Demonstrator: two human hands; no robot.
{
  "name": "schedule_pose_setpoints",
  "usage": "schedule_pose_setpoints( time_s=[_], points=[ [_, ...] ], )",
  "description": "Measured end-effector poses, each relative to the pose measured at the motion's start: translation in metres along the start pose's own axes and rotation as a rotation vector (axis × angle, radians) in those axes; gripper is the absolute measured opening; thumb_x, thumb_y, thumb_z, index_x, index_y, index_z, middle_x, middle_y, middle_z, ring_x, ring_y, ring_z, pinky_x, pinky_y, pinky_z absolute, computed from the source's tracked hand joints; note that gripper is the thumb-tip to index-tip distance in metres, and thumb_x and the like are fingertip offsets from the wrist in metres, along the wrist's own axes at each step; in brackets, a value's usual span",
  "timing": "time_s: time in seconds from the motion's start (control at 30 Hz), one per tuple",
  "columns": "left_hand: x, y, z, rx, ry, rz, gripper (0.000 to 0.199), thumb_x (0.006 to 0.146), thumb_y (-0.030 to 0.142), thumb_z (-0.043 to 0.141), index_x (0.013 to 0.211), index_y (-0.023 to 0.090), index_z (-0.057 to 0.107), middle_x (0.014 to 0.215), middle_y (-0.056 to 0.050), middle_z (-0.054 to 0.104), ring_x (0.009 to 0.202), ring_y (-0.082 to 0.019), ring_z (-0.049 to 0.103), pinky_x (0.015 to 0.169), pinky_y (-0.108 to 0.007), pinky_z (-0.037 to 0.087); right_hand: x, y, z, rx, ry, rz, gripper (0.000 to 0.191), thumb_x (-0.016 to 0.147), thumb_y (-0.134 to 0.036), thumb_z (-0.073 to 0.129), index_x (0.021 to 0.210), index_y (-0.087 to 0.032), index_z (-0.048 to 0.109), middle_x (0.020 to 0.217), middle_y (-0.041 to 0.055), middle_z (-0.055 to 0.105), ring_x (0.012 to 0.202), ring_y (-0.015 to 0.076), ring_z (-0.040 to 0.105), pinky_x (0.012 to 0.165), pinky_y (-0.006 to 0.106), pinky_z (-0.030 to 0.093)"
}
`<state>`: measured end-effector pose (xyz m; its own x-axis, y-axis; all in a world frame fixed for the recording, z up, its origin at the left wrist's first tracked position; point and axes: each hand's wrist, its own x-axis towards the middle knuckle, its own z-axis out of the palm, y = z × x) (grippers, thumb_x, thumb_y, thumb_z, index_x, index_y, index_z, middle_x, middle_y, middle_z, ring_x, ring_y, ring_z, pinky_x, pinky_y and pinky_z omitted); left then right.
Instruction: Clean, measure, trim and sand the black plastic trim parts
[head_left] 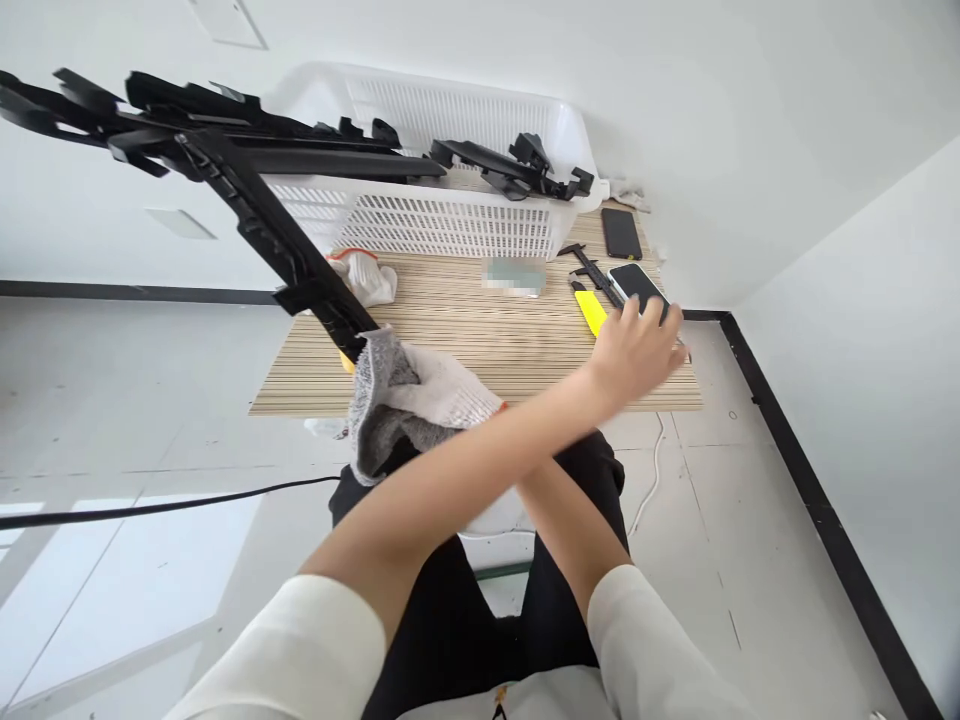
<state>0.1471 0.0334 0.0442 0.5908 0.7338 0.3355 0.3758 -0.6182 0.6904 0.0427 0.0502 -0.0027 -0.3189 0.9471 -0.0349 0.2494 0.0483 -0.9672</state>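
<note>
There are two hands [631,358] [441,388], two phones [622,234] [636,284], one caliper [598,276], one basket [450,222].

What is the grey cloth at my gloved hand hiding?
The lower part of the long black strip: it runs down to the grey cloth held by the gloved right hand, then disappears. Where it ends under the cloth can't be seen.
</note>
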Motion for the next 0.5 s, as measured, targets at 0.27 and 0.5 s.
schedule_pose_setpoints(
  time_s=[0.27,0.5],
  points=[
    [0.069,-0.090,0.068,0.182,-0.036,0.057,0.040,0.098,0.040,0.054,0.126,0.013,0.063,0.156,-0.016,0.042,0.150,-0.036,0.024,0.122,-0.050,0.015,0.010,0.014,-0.008,-0.061,-0.217,-0.067,0.034,0.083,-0.047,0.064,0.114,-0.033,0.061,0.110,-0.0029,0.069,0.106,0.0246,0.063,0.091,0.039,0.051],
    [0.060,-0.058,0.047,0.299,0.009,0.076,0.050,0.102,0.044,0.042,0.141,0.015,0.054,0.155,-0.019,0.042,0.147,-0.035,0.030,0.120,-0.052,0.018,0.012,0.024,-0.006,-0.020,-0.226,-0.128,0.031,0.082,-0.041,0.067,0.112,-0.033,0.064,0.110,-0.0042,0.069,0.106,0.0236,0.064,0.094,0.038,0.051]
  ],
)
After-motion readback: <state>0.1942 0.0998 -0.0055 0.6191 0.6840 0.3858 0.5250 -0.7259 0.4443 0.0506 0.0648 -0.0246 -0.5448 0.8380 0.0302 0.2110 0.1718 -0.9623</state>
